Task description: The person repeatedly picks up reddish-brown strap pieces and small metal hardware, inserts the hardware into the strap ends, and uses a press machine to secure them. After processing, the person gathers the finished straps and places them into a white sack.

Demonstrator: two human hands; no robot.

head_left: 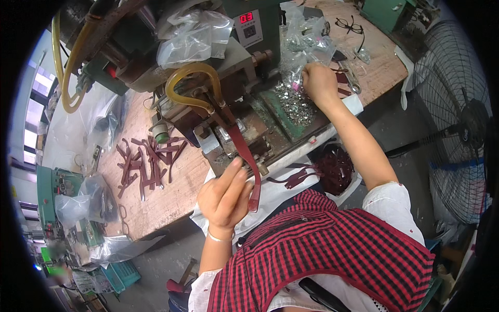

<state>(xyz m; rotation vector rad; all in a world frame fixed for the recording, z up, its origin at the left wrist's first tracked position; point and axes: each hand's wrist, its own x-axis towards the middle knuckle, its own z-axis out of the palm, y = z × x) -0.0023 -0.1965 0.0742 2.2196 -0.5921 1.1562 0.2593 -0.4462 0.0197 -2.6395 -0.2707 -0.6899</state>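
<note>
A dark red eyeglass temple slants down out of the bench machine, its upper end in the fixture below a looped yellow hose. Just left of the temple is my left hand, fingers stretched upward and somewhat apart; they come close to or touch its edge, and the thumb is hidden. Farther right, my right hand has its fingers curled above a heap of small shiny metal parts in a green tray, beside a clear plastic bag. Whatever its fingertips pinch is too small to name.
Loose dark red temples lie on the wooden bench at left. More fill a bag-lined container below the bench edge. Black-framed glasses rest at the far right. A large caged fan stands at right.
</note>
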